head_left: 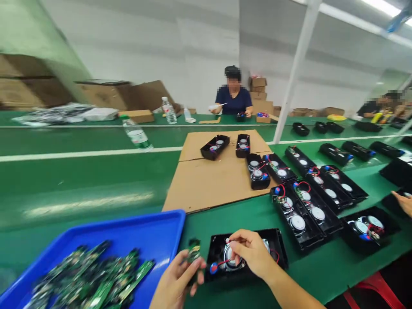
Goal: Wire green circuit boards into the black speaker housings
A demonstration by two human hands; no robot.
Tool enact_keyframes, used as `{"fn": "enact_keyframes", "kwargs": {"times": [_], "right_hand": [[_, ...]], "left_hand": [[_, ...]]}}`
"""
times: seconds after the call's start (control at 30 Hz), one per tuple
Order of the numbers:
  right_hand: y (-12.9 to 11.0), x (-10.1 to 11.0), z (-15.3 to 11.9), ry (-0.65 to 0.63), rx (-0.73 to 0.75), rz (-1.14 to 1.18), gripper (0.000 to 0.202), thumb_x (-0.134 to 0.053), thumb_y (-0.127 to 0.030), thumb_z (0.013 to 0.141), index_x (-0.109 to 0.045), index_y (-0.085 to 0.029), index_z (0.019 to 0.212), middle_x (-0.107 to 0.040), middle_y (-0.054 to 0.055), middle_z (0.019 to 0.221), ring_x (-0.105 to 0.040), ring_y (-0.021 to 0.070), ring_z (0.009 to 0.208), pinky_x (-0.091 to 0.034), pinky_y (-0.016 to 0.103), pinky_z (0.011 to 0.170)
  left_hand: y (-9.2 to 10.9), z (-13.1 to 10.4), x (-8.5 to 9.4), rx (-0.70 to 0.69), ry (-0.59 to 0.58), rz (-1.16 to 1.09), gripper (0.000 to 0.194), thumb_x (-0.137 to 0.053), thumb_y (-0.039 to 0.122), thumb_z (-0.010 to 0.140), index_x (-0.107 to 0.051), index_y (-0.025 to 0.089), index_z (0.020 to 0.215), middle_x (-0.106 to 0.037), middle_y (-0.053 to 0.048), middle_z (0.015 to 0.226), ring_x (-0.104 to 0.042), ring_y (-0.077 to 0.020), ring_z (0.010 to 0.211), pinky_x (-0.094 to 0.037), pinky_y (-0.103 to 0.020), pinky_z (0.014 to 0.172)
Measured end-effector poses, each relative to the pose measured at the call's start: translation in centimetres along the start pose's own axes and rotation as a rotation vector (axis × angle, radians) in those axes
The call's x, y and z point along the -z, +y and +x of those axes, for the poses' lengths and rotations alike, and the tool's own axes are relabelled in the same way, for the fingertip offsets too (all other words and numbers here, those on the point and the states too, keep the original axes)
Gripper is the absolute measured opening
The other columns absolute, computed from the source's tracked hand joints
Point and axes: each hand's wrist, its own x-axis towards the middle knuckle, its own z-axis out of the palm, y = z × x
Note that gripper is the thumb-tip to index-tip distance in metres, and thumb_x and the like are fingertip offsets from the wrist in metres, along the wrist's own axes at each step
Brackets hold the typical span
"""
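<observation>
My left hand (182,277) grips a small green circuit board (194,249) between thumb and fingers, just left of an open black speaker box (281,244). Over that box, my right hand (249,253) is closed in a pinch, with a small white plug (227,240) at its fingertips. Inside the box are round speakers (229,256), partly covered by my right hand. A blue and red part (213,268) on red wires sits at the box's left end. Left of my hands, a blue tray (180,227) holds a heap of green circuit boards (106,279).
Several black boxes with speakers (298,222) stand to the right. A cardboard sheet (212,184) lies ahead, near a white post (296,73). A bottle (137,134) stands left. A co-worker (234,96) sits opposite; another person's hand (404,201) reaches in at right.
</observation>
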Motion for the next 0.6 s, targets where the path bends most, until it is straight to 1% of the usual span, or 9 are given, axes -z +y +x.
{"fn": "enact_keyframes", "kwargs": {"times": [0.07, 0.13, 0.2, 0.27, 0.37, 0.43, 0.5, 0.53, 0.6], "right_hand": [[0.2, 0.4, -0.3, -0.011, -0.008, -0.036, 0.043, -0.069, -0.057, 0.065, -0.062, -0.015, 0.073, -0.055, -0.002, 0.052, -0.047, 0.0076, 0.041, -0.039, 0.020, 0.043], [0.3, 0.6, -0.6, -0.005, -0.010, -0.067, 0.033, -0.069, -0.048, 0.068, -0.065, -0.015, 0.071, -0.056, -0.002, 0.055, -0.048, 0.0086, 0.045, -0.039, 0.021, 0.044], [0.1, 0.6, -1.0, 0.019, 0.031, -0.135, 0.021, -0.068, -0.038, 0.070, -0.067, -0.016, 0.070, -0.059, 0.000, 0.062, -0.051, 0.0098, 0.052, -0.040, 0.021, 0.049], [-0.3, 0.3, -1.4, 0.045, 0.161, -0.297, 0.012, -0.064, -0.029, 0.073, -0.068, -0.017, 0.071, -0.061, 0.001, 0.067, -0.053, 0.0110, 0.059, -0.042, 0.022, 0.055], [-0.9, -0.3, -1.9, 0.036, 0.411, -0.573, 0.017, -0.053, -0.022, 0.080, -0.067, -0.017, 0.072, -0.059, 0.001, 0.064, -0.051, 0.0109, 0.058, -0.041, 0.021, 0.053], [-1.2, -0.6, -2.2, 0.017, 0.503, -0.644, 0.019, -0.050, -0.020, 0.083, -0.065, -0.016, 0.073, -0.056, 0.000, 0.062, -0.049, 0.0101, 0.054, -0.039, 0.020, 0.049], [-1.4, -0.7, -2.3, 0.018, 0.546, -0.666, 0.019, -0.048, -0.019, 0.085, -0.064, -0.016, 0.075, -0.057, 0.000, 0.064, -0.049, 0.0098, 0.054, -0.041, 0.020, 0.050], [-1.4, -0.7, -2.4, 0.020, 0.551, -0.669, 0.018, -0.048, -0.018, 0.086, -0.063, -0.016, 0.076, -0.057, 0.001, 0.065, -0.050, 0.0098, 0.054, -0.041, 0.020, 0.051], [-1.5, -0.9, -2.4, 0.020, 0.549, -0.679, 0.018, -0.047, -0.017, 0.085, -0.061, -0.016, 0.074, -0.056, 0.000, 0.063, -0.049, 0.0093, 0.053, -0.039, 0.019, 0.049]], "left_hand": [[-0.3, -0.1, -0.9, 0.003, -0.065, -0.062, 0.043, -0.084, 0.049, 0.048, -0.067, 0.018, 0.072, -0.067, -0.001, 0.063, -0.056, -0.0129, 0.054, -0.043, -0.021, 0.044], [-0.2, -0.4, -1.8, 0.011, -0.091, -0.132, 0.042, -0.082, 0.050, 0.051, -0.071, 0.017, 0.075, -0.071, -0.004, 0.072, -0.061, -0.0165, 0.065, -0.049, -0.024, 0.053], [0.1, -0.9, -2.5, 0.030, -0.116, -0.177, 0.042, -0.081, 0.048, 0.053, -0.073, 0.017, 0.081, -0.073, -0.007, 0.082, -0.064, -0.0215, 0.078, -0.052, -0.027, 0.064], [0.3, -1.5, -2.8, 0.048, -0.161, -0.171, 0.041, -0.081, 0.044, 0.057, -0.074, 0.017, 0.088, -0.073, -0.009, 0.090, -0.065, -0.0252, 0.087, -0.053, -0.031, 0.073], [0.4, -2.0, -2.8, 0.029, -0.204, -0.133, 0.040, -0.078, 0.041, 0.062, -0.072, 0.017, 0.093, -0.071, -0.012, 0.104, -0.065, -0.0287, 0.095, -0.053, -0.035, 0.079], [0.4, -2.1, -2.5, -0.023, -0.184, -0.101, 0.041, -0.078, 0.041, 0.062, -0.070, 0.018, 0.095, -0.072, -0.012, 0.105, -0.064, -0.0288, 0.098, -0.051, -0.036, 0.083], [0.5, -2.0, -2.1, -0.096, -0.120, -0.050, 0.039, -0.079, 0.038, 0.062, -0.068, 0.019, 0.095, -0.073, -0.011, 0.102, -0.063, -0.0264, 0.101, -0.050, -0.033, 0.086], [0.5, -1.9, -1.9, -0.133, -0.074, -0.024, 0.038, -0.079, 0.037, 0.063, -0.067, 0.020, 0.095, -0.073, -0.010, 0.102, -0.064, -0.0245, 0.099, -0.050, -0.030, 0.084], [0.5, -1.9, -1.5, -0.173, 0.009, -0.001, 0.035, -0.078, 0.033, 0.064, -0.063, 0.021, 0.093, -0.071, -0.008, 0.108, -0.067, -0.0203, 0.087, -0.052, -0.027, 0.076]]}}
